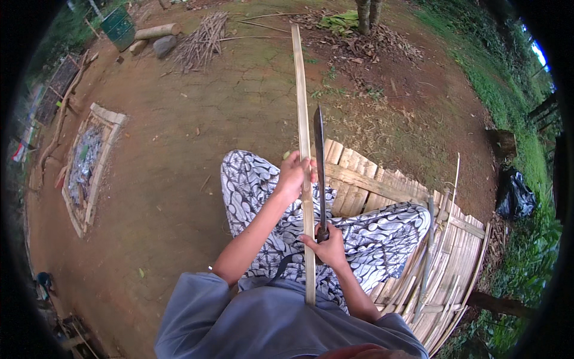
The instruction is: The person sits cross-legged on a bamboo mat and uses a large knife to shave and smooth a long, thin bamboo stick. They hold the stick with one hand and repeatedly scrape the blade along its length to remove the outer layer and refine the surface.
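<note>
A long pale bamboo strip runs lengthwise from my belly out past my knees. My left hand is closed around its middle. In my right hand is the handle of a machete, its long dark blade pointing away from me, close along the strip's right side. The thumb of that hand reaches over toward the strip's near part; whether it presses on it I cannot tell. Both hands are above my lap, which is covered by black-and-white patterned cloth.
A bamboo slat platform is under and right of me, with loose strips on it. Ahead lie a stick pile, a log and a green drum. At left is a bamboo-framed ash pit; at right, a black plastic bag.
</note>
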`<state>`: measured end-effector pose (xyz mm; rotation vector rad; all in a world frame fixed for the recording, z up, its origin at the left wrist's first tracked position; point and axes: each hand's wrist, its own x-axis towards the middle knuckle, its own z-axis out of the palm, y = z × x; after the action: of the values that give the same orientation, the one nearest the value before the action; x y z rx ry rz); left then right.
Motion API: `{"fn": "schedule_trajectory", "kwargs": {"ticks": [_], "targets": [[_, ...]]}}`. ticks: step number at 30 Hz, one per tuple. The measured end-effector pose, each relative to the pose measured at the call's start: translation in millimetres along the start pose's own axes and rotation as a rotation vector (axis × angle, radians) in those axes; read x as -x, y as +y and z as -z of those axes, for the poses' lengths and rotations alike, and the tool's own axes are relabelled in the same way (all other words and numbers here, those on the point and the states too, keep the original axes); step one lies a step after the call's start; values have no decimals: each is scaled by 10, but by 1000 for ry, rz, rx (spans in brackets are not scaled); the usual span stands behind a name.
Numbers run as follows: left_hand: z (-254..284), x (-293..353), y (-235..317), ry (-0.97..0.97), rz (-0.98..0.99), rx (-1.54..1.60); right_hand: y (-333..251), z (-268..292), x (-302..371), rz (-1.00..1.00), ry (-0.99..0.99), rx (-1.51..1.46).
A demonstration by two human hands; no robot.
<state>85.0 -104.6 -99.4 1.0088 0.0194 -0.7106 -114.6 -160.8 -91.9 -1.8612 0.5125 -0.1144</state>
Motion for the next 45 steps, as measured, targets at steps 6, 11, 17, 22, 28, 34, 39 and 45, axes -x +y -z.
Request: {"fn": "schedule_trajectory", "kwargs": {"ticks": [6,11,17,22,28,34,39,45], "targets": [[-492,72,758,29,-389,-115,121,60,-94,-64,61,-394],[-474,177,1219,-98,-606,-108,164,210,-131,-106,147,-332],[-519,482,1248,-372,-500,-24,2,422,-98,-77,231,-300],[-605,600,1243,-411,-405,-112,-98,695,-167,111,286,-87],[-850,842,1552,-351,-360,-195,-685,1144,-328,492,452,433],[-685,864,1383,-249,-237,-563,-858,1116,-319,562,357,450],[-346,995,685,-324,-55,-804,-891,962,-380,696,337,705],[-57,1242,518,-287,-14,-835,-239,1314,-850,771,475,929]]}}
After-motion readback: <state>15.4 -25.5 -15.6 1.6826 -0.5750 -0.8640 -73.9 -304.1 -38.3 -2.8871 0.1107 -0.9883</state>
